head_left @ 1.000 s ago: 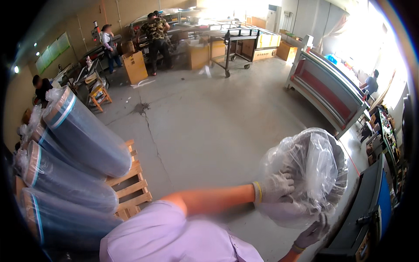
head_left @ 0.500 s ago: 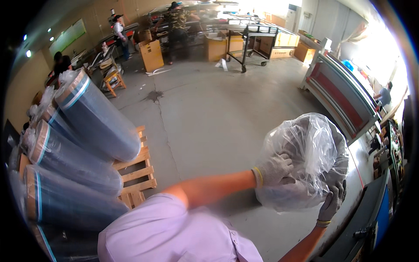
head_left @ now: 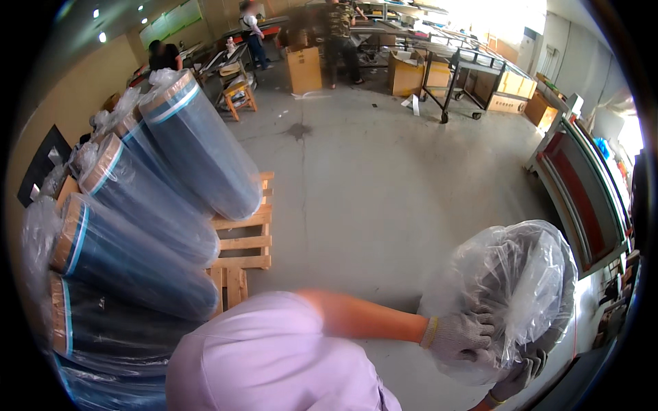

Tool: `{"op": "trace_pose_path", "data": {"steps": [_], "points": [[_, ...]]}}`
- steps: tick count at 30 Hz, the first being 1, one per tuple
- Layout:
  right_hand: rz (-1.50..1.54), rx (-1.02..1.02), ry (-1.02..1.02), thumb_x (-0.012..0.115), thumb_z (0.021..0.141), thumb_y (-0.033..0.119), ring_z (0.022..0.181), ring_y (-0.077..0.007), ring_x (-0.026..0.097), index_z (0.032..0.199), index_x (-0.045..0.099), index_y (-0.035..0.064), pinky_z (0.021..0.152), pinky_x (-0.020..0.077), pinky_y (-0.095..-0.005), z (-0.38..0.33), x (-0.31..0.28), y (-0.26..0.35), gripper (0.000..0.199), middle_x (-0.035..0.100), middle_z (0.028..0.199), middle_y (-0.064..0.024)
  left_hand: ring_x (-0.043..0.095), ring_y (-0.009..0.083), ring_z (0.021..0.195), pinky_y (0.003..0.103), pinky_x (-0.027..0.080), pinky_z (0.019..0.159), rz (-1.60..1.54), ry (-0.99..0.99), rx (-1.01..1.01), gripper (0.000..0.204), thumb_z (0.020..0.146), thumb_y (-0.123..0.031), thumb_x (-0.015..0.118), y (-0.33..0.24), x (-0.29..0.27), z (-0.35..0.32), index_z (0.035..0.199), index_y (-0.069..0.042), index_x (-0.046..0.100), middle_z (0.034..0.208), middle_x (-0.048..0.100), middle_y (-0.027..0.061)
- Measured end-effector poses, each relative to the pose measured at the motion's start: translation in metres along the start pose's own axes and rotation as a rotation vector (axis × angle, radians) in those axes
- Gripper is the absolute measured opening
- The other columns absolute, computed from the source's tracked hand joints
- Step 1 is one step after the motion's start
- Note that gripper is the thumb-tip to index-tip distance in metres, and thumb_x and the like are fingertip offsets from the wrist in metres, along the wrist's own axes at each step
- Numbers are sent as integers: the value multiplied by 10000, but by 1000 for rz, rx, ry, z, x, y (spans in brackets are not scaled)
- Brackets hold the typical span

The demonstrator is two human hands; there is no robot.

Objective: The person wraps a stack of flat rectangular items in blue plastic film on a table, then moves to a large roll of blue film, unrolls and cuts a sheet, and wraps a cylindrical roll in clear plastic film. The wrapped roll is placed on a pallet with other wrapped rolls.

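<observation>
A large round bundle in crinkled clear plastic [head_left: 473,264] stands low at the right, its end gathered into folds. It looks like a wrapped roll, though the plastic blurs what is inside. My left hand [head_left: 460,337], in a grey knit glove with a yellowish cuff, presses on the near left of the plastic with its fingers curled into it. Lower down on the near right, my right hand [head_left: 519,377], gloved alike, wraps its fingers around the bundle's edge. Part of its palm is out of sight.
Several dark blue plastic-wrapped rolls [head_left: 205,151] lean at the left beside a wooden pallet [head_left: 247,243]. A long machine [head_left: 579,192] with a red panel stands right. Farther off are a wheeled rack [head_left: 449,75], cardboard boxes [head_left: 303,70] and other people [head_left: 339,34].
The view has turned, so the room sits farther right and higher in the picture. The bundle and both hands appear lower and nearer to me. Both hands stay on the plastic.
</observation>
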State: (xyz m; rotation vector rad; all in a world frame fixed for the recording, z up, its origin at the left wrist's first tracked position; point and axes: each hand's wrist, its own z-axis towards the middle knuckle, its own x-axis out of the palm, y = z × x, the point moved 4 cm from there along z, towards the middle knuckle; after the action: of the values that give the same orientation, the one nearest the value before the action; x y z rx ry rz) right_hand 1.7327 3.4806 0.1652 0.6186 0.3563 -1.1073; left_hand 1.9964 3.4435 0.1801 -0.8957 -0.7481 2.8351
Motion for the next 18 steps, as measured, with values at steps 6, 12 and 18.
{"op": "trace_pose_path", "data": {"steps": [6,12,18], "points": [[-183,-46,0,502,950,105,958,-394,534,855,569,-88,980,390,-505,-24,-31,19,225,568,915,-222,554,357,894,450,462,775,7,-66,189,272,655,-262,707,-1,22,35,755,-37,593,855,580,146],[-253,131,74,486,947,152,836,-405,563,888,619,-80,898,423,-492,-39,-49,76,274,600,832,-211,591,276,794,410,448,789,-69,-22,244,194,656,-285,670,24,43,72,655,-102,608,742,627,59],[-186,175,63,420,985,169,1121,-405,534,1045,642,-73,971,393,-491,-65,-102,72,333,614,1109,-237,605,241,733,384,450,823,85,133,338,231,731,-314,647,43,44,93,561,-158,640,642,632,19]]}}
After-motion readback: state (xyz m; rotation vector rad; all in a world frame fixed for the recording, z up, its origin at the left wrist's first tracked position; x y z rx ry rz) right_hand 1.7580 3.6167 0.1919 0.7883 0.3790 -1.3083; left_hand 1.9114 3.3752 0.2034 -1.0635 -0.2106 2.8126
